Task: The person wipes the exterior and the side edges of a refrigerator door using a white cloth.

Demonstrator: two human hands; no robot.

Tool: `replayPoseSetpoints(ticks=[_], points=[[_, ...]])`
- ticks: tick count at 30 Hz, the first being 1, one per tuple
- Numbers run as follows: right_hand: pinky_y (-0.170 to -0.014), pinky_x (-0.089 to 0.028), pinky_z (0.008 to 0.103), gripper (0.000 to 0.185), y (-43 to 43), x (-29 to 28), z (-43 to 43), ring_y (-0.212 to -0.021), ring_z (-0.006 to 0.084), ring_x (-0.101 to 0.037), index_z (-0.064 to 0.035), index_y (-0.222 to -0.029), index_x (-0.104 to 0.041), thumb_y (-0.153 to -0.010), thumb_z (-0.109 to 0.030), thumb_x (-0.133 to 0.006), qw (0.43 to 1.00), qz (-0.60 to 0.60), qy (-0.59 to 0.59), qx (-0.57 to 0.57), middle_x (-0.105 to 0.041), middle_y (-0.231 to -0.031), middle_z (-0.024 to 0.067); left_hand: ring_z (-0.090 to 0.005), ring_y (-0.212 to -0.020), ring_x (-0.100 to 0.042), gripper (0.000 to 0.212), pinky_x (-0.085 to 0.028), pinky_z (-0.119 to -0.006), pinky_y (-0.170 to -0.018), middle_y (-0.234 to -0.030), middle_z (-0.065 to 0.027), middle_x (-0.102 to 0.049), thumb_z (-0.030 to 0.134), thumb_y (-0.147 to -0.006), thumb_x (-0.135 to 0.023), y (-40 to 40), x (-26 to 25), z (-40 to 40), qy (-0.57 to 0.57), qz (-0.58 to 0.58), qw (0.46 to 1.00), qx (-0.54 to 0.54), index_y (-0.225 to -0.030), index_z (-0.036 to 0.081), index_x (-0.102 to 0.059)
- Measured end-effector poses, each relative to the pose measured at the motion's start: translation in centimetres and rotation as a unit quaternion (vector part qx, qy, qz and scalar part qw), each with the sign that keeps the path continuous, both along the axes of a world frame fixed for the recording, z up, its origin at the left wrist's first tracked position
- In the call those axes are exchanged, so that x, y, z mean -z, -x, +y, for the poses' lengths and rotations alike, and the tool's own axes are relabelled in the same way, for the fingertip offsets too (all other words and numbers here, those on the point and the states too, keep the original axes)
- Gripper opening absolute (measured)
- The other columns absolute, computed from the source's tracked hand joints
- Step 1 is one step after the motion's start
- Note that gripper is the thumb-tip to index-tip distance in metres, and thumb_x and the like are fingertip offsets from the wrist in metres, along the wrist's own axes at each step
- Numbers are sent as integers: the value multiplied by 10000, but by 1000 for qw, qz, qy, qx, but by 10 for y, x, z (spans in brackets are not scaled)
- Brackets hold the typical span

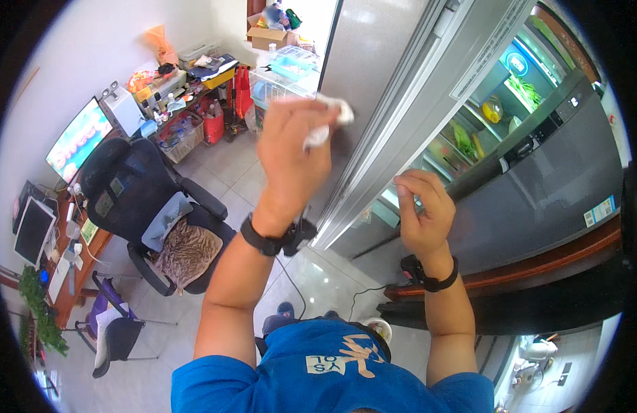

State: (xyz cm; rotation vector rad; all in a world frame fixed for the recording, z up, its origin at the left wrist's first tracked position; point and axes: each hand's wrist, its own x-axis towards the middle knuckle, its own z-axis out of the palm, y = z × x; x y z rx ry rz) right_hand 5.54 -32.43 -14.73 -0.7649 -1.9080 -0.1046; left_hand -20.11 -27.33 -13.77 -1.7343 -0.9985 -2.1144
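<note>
My left hand [295, 149] is raised in front of a tall grey door panel [372, 57], its fingers closed on a crumpled white cloth or tissue [342, 111]. Whether the cloth touches the panel is unclear. A silver grooved edge [391, 165] with a printed strip runs down the panel's right side. To the right of that edge, my right hand [427, 211] hovers before an open refrigerator [535, 191], fingers bent and thumb apart, with nothing visible in it. Leafy greens [525, 93] and a yellow item [492, 109] sit on its lit shelves. Both wrists wear black bands.
On the left is a black office chair [109, 180] bearing a brown striped furry thing [189, 253]. Behind stand a cluttered shelf [194, 98] and a wire cage [277, 82]. A cable [298, 281] crosses the tiled floor near my feet, close to a white bin [379, 328].
</note>
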Motion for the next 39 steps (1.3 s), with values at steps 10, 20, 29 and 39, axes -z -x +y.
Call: replayPoseSetpoints(ticks=[10,20,29,39], points=[[-679,-559,363,383,13,-1,22,-800,262,-696,-22,-1149,-742,-893,-169,-985,999,-6,41,-20,-753,-1035,143,-247,-988,-770,199,-591,-371,-890,-1067,-101,-818,-1,-909,-883,15,-45,7,34,-49,998,-37,-1086,77,-833],[-897,-554,483,421,32,-38,74,-1021,407,-695,5,-1226,-714,-994,-285,-913,990,-107,-77,-46,-735,-1123,197,-141,-1015,-741,138,-592,-315,-937,-1111,-44,-806,14,-984,-876,-13,142,-14,185,-259,948,-10,-1096,57,-808],[-881,-533,520,395,52,-15,71,-998,432,-655,13,-1247,-710,-1020,-282,-843,990,-128,-31,-47,-706,-1080,195,-190,-930,-722,110,-576,-349,-856,-1023,-69,-782,133,-997,-880,-9,119,-4,189,-334,923,-34,-1078,69,-843],[-982,-541,523,485,27,-5,75,-1111,463,-673,36,-1388,-697,-986,-205,-821,990,-133,-36,-38,-710,-1233,228,-300,-1020,-769,237,-605,-384,-906,-1098,-117,-789,-58,-847,-894,-30,142,-24,98,-167,980,-39,-1025,76,-814]])
